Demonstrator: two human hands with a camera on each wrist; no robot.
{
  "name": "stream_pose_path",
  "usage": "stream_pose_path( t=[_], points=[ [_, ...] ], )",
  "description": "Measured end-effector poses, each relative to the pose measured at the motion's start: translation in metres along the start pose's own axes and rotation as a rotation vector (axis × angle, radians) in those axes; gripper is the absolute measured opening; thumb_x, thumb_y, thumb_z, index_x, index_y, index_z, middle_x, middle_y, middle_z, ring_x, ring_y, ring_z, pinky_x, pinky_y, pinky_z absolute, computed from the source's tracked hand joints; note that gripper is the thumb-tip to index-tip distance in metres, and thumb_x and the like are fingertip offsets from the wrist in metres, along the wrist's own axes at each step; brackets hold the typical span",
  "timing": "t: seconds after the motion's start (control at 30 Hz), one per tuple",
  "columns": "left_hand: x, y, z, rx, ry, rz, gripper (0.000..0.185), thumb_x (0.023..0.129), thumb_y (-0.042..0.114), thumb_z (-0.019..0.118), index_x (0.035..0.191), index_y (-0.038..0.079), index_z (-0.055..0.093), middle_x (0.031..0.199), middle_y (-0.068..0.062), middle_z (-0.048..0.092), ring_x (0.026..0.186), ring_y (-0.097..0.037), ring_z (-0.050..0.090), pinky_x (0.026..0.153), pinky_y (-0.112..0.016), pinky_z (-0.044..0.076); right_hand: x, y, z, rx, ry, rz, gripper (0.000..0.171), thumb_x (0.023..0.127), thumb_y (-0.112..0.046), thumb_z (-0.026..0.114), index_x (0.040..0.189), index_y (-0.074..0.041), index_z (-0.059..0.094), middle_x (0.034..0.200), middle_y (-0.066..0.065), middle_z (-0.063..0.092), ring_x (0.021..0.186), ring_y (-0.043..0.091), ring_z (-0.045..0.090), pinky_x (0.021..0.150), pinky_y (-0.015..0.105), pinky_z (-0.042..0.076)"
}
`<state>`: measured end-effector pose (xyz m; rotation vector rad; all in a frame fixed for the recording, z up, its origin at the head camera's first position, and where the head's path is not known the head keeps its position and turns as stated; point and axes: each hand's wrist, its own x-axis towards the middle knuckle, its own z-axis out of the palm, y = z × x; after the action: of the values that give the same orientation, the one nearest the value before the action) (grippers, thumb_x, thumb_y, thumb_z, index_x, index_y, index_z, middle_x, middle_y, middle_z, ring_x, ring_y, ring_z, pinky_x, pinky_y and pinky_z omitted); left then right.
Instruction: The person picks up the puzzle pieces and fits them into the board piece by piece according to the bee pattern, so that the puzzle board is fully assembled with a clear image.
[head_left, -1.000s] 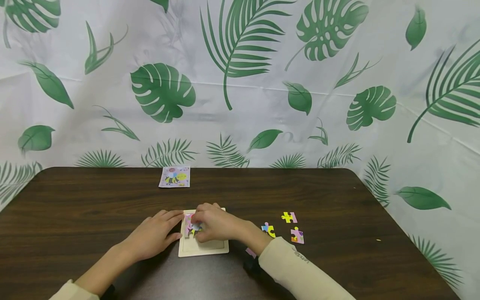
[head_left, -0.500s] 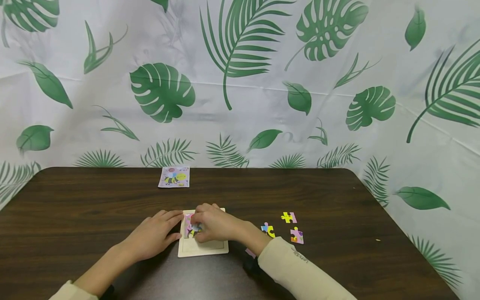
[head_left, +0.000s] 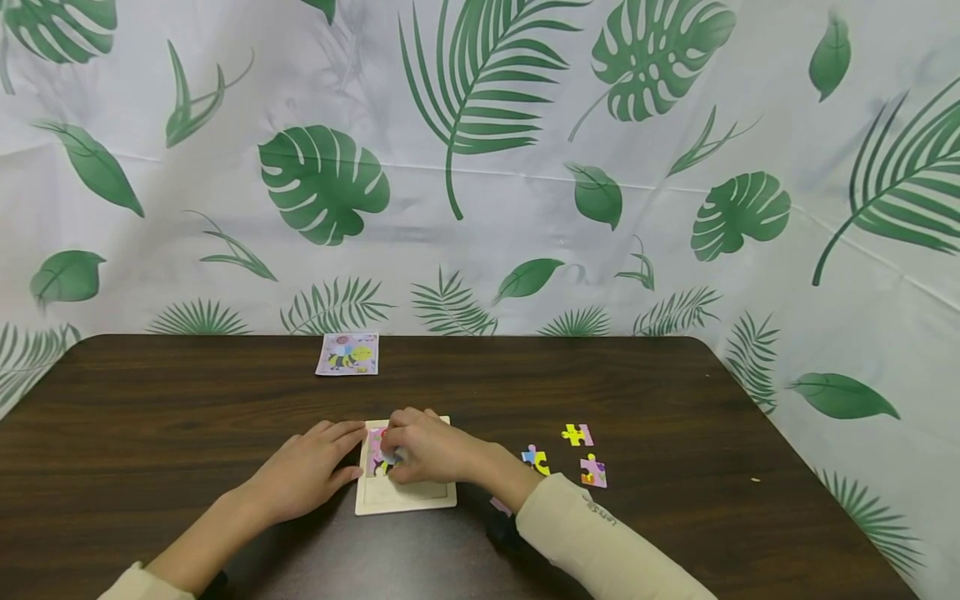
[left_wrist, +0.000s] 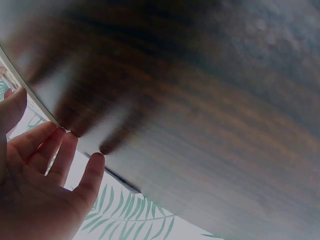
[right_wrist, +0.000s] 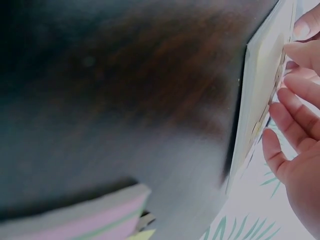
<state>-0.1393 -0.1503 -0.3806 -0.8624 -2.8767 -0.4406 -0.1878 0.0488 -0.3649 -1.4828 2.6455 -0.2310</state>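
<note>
Head view, puzzle tray (head_left: 405, 496) between both hands, left hand (head_left: 303, 475) flat beside it, right hand (head_left: 427, 450) pinching a puzzle piece (head_left: 390, 457)

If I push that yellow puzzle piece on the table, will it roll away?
Probably not: the yellow piece lies flat on the table, so it should slide. It looks thin and small, so likely light. Its knobs might catch the piece nearby.
</note>
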Motion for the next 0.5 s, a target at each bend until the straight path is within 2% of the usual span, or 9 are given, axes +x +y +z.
stream_pose_path(
  t=[0.3, 0.5],
  points=[
    [0.0001, 0.0006, -0.0004, 0.004, -0.010, -0.008, 0.044, 0.083, 0.024, 0.066, 0.118, -0.002, 0.058, 0.121, -0.014, 0.055, 0.106, -0.031, 0.051, 0.071, -0.051, 0.045, -0.0010, 0.0020, 0.0006, 0.040, -0.012, 0.046, 0.024, 0.080, -0.025, 0.071, 0.101, -0.014, 0.067, 0.098, -0.004, 0.054, 0.092, 0.006, 0.048, 0.075, 0.019, 0.033],
    [-0.0001, 0.0014, -0.0018, 0.002, -0.010, -0.015, 0.044, 0.084, 0.024, 0.066, 0.119, -0.002, 0.057, 0.121, -0.015, 0.055, 0.106, -0.031, 0.051, 0.072, -0.051, 0.045, -0.0018, 0.0027, 0.0009, 0.059, -0.001, 0.043, 0.024, 0.080, -0.025, 0.071, 0.101, -0.013, 0.067, 0.098, -0.004, 0.054, 0.093, 0.007, 0.048, 0.075, 0.019, 0.032]
  ],
)
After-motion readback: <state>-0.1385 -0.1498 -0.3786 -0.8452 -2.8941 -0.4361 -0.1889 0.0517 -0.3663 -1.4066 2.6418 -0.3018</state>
